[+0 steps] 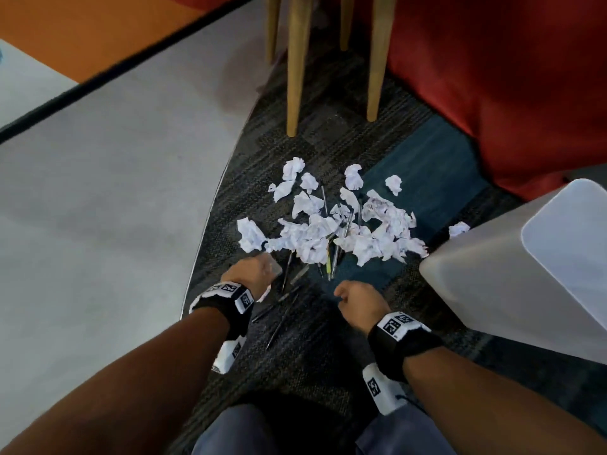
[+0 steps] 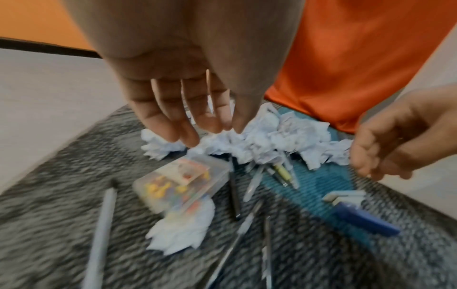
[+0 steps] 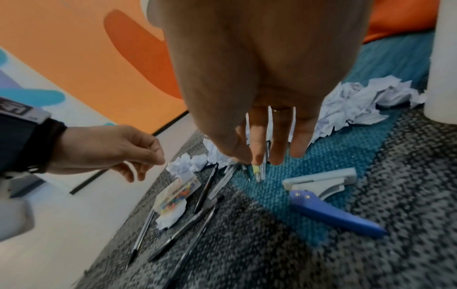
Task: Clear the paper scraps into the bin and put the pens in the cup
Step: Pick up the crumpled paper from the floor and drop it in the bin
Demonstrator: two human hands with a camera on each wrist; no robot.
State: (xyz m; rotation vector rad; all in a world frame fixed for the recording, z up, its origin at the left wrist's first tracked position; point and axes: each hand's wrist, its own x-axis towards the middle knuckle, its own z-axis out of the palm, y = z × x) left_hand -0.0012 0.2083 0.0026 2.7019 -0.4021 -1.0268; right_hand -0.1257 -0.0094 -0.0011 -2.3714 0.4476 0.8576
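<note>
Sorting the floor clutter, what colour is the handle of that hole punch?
Blue, with a grey head; the hole punch shows best in the right wrist view.

Crumpled matt white paper scraps point(image 1: 331, 224) and glossy plastic pens point(image 3: 202, 191) lie on rough woven carpet point(image 1: 312, 356), beside a smooth translucent plastic bin point(image 1: 512, 284) and wooden chair legs point(image 1: 297, 60).

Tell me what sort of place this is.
Probably an office lounge or school common area, seen at floor level: patterned grey and teal carpet tiles, the wooden legs of a chair or stool, red soft seating, and a white bin beside the paper scraps.
</note>
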